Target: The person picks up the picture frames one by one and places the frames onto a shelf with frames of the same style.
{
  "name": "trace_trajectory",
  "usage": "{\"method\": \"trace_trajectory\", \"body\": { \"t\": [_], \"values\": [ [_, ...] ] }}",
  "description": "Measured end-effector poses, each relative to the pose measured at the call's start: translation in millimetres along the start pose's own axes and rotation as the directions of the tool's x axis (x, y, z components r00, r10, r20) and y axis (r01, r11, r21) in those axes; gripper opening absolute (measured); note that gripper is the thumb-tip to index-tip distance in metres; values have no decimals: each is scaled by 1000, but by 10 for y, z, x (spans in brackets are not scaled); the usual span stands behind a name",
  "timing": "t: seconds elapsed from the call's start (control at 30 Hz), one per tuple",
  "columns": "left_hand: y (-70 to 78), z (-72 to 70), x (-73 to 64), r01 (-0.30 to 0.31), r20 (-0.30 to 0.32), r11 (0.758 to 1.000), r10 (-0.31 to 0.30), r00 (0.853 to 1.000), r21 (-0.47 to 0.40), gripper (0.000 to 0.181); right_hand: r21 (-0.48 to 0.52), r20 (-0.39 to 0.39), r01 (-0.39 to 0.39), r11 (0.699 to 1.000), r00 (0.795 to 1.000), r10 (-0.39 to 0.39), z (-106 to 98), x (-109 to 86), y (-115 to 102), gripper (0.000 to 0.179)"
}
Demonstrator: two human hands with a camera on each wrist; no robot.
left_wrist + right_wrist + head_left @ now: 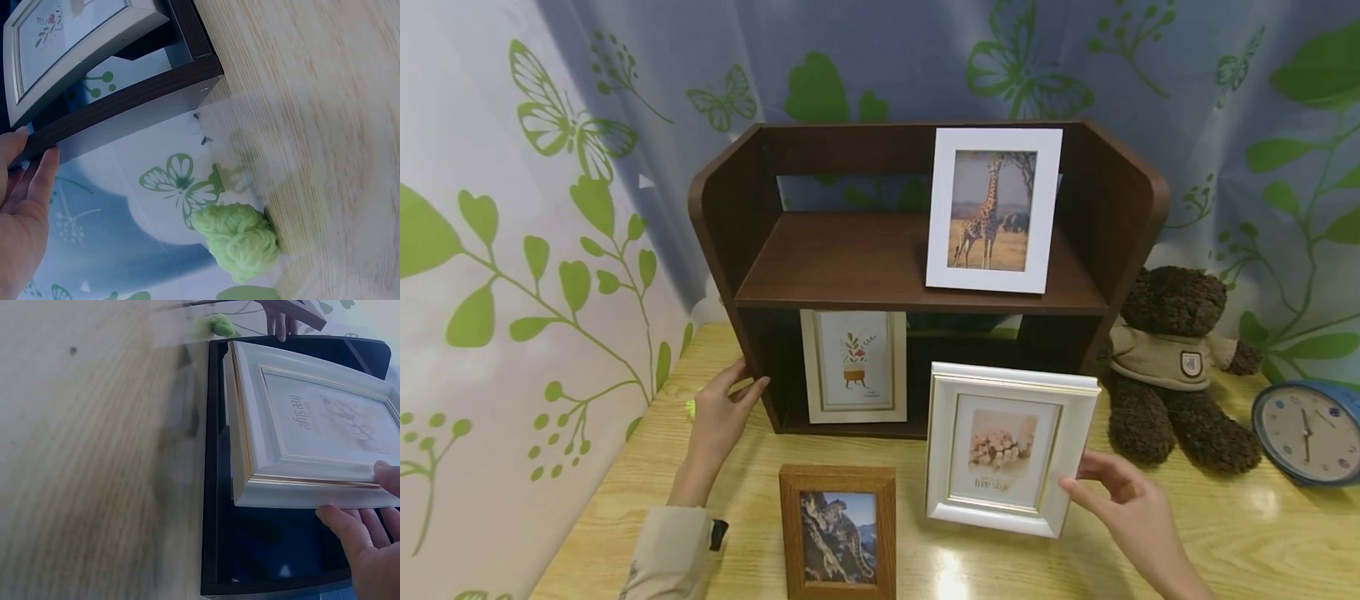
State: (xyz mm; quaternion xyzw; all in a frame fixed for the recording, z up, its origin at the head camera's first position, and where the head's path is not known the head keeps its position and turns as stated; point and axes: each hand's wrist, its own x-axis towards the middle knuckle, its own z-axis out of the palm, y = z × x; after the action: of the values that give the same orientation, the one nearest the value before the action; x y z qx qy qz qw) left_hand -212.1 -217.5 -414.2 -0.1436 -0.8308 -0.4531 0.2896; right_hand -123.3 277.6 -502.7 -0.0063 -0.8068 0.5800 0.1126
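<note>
My right hand (1131, 504) pinches a white picture frame (940, 450) with gold trim by its right edge, thumb on the front and fingers behind. The frame is held in front of the lower right part of a dark brown two-tier shelf (842, 258). With its thumb and fingers on either side of the panel edge (119, 106), my left hand (718, 421) grips the shelf's left side. Inside the lower tier, at the left, stands a cream picture frame (811, 367) with a plant print. A white frame (1052, 208) with a giraffe picture stands on the upper tier, at the right.
A brown wooden frame (838, 479) with a leopard picture is on the table (730, 542) in front. To the right of the shelf sit a dark brown teddy bear (1165, 358) and a blue clock (1307, 433). Light green yarn (237, 244) lies beside the shelf's left side.
</note>
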Motion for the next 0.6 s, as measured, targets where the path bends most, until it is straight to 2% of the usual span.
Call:
{"method": "trace_trajectory", "body": {
  "t": [0.13, 0.33, 0.4, 0.5, 0.6],
  "values": [
    [-6, 0, -6, -6, 1, 1000, 6, 1000, 5, 35, -2, -20, 28, 1000, 999, -28, 13, 72, -81, 41],
    [-4, -1, -13, 7, 7, 1000, -7, 1000, -3, 35, -2, -47, -19, 1000, 999, 19, 106, 27, -779, 35],
    [2, -2, -12, 13, 8, 1000, -13, 1000, -11, 35, -3, -51, -34, 999, 998, 33, 131, 20, -952, 32],
    [5, -1, -10, 24, 6, 999, -24, 1000, -25, 36, -4, -62, -39, 999, 997, 39, 164, 33, -1078, 31],
    [4, 2, -9, 26, 2, 999, -26, 1000, -31, 37, -9, -76, -20, 1000, 997, 19, 198, 75, -1092, 34]
  ]
}}
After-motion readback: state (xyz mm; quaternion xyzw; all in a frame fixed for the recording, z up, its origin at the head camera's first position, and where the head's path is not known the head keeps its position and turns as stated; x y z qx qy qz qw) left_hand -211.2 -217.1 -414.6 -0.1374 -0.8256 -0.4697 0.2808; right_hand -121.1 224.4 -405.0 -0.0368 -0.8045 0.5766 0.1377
